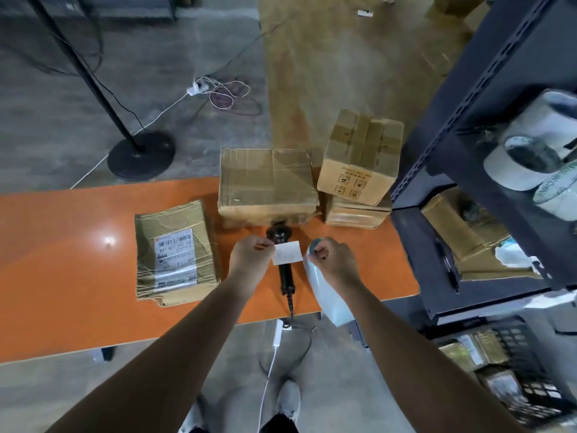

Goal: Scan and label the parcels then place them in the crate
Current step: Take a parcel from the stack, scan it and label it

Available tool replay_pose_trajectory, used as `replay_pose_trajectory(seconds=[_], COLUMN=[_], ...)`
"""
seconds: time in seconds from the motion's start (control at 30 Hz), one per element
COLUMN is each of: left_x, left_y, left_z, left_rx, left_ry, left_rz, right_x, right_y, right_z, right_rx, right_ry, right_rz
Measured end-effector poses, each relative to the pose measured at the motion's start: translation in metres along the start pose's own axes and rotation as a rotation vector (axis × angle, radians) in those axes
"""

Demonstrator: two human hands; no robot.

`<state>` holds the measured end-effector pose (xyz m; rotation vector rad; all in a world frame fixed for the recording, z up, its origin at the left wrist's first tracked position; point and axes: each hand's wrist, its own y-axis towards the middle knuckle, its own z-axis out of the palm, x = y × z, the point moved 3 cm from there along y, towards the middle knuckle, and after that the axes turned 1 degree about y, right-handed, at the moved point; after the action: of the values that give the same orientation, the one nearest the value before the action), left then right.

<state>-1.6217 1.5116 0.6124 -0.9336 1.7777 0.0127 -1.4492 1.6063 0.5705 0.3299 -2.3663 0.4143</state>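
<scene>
Left hand (pixel 249 254) pinches white label (pixel 287 253) by its left edge. Right hand (pixel 332 260) grips backing strip (pixel 327 295). Scanner (pixel 285 276) lies under them on orange counter (pixel 62 260). 1 flat parcel (pixel 176 253) sits left of the hands. Black crate (pixel 524 354) is low at right.

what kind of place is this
Most likely a warehouse packing or shipping station: taped cardboard parcels on an orange table, a handheld barcode scanner lying on it, and dark metal shelving holding tape rolls.

Blk stand base (pixel 140 157) on floor; tape rolls (pixel 499 170) on rack (pixel 487 73).
</scene>
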Motion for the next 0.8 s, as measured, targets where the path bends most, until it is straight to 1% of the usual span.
replay_pose_trajectory(seconds=[0.1,0.2,0.33,0.47,0.6,0.73,0.8], left_x=[-0.002,-0.007,-0.013,-0.012,-0.007,-0.001,0.002], left_y=[-0.004,-0.01,-0.015,-0.013,-0.002,0.012,0.019], left_z=[-0.004,-0.015,-0.038,-0.076,-0.123,-0.167,-0.182], left_rx=[-0.003,-0.012,-0.059,-0.107,-0.146,-0.133,-0.117], left_ry=[0.015,0.016,0.022,-0.003,-0.057,-0.099,-0.123], left_rz=[0.007,0.022,0.067,0.074,0.055,0.058,0.067], right_x=[0.001,0.012,0.048,0.096,0.144,0.184,0.199], right_y=[-0.004,-0.004,-0.004,-0.012,-0.016,-0.02,-0.018], right_z=[-0.001,-0.004,-0.002,0.009,0.031,0.055,0.066], right_rx=[0.033,0.05,0.087,0.126,0.143,0.15,0.15], right_ry=[0.064,0.111,0.238,0.352,0.302,0.223,0.206], right_rz=[0.026,0.015,-0.056,-0.166,-0.246,-0.311,-0.311])
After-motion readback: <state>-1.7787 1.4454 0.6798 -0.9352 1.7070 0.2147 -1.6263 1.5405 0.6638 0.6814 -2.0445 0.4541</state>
